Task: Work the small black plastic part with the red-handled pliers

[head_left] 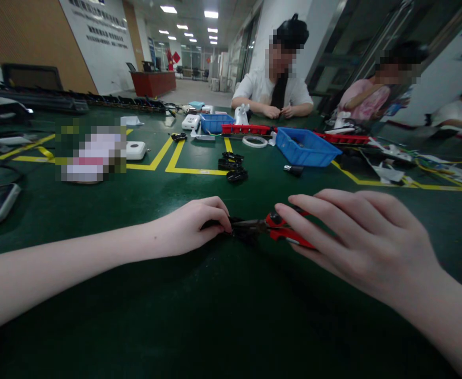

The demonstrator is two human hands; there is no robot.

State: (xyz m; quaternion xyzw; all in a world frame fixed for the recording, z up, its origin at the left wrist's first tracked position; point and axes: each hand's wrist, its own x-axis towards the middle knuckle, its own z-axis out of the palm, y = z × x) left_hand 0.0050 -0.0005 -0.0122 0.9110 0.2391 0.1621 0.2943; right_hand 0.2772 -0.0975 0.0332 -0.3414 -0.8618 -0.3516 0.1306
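Note:
My right hand (373, 242) is wrapped round the red handles of a pair of pliers (274, 223), whose slim metal jaws point left. Between finger and thumb, my left hand (205, 223) pinches a small black part (236, 226). The pliers' tip meets this part close to my left fingertips. Fingers and shadow hide much of the part, so its exact kind is unclear. Beyond my hands lie several loose black parts (233, 166) in a small group.
A blue bin (305, 147) stands beyond my right hand, with a black cylinder (293, 169) before it. Further back is another blue bin (217, 122). A blurred phone-like object (92, 158) and a white device (136, 150) lie left. A person (274, 89) sits opposite.

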